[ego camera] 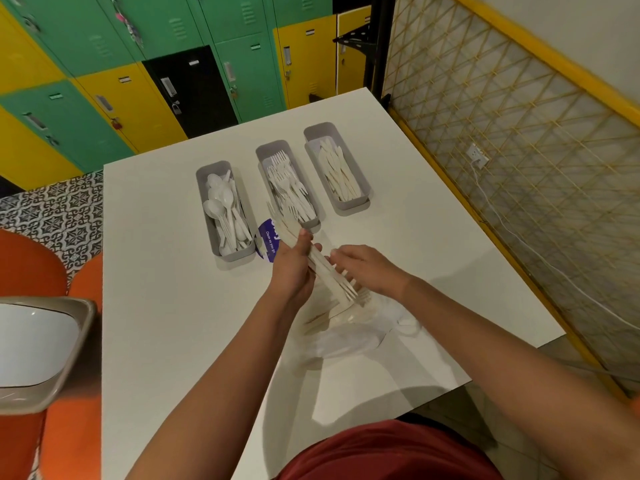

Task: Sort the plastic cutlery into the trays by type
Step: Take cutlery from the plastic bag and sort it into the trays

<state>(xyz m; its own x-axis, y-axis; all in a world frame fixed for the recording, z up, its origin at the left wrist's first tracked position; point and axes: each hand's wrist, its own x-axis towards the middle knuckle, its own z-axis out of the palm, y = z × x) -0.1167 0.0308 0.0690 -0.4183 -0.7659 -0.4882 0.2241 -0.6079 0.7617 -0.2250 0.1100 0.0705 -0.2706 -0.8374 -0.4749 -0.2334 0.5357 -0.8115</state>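
Note:
Three grey trays stand in a row on the white table (pixel 166 306). The left tray (pixel 204 174) holds white spoons, the middle tray (pixel 266 148) holds forks, the right tray (pixel 313 131) holds knives. My left hand (pixel 294 268) grips a bundle of white forks (pixel 332 275), tines pointing both toward me and toward the trays. My right hand (pixel 367 268) touches the bundle's near side with its fingers curled around it. Under my hands lies a clear plastic bag (pixel 346 337) with more loose cutlery (pixel 322 320).
A purple round sticker (pixel 268 244) lies between the left and middle trays. A grey bin with a white liner (pixel 38 344) stands at the left beside orange seats. A mesh panel with a yellow frame (pixel 519 161) runs along the table's right side.

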